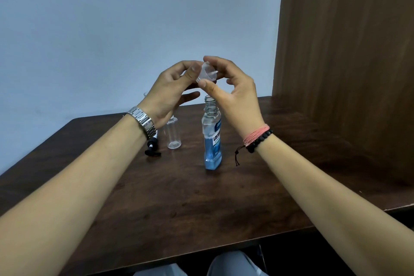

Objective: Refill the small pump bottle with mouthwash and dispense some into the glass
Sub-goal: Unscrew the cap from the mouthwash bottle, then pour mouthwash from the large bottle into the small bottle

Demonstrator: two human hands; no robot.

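Observation:
The mouthwash bottle (212, 141) stands upright at the table's middle, uncapped and roughly half full of blue liquid. Left of it stands the small clear pump bottle (173, 134), with no pump on it and looking empty. Its black pump head (152, 149) lies on the table beside it. Above the mouthwash bottle's mouth, my left hand (170, 92) and my right hand (233, 92) together pinch a small clear plastic piece (207, 73). I cannot tell whether it is a cap or a funnel. Only the glass's rim (145, 95) shows behind my left hand.
The dark wooden table (179, 197) meets a pale wall at the back and a brown wooden panel (347, 51) on the right. Its near edge is just above my knees. A metal watch is on my left wrist, bracelets on my right.

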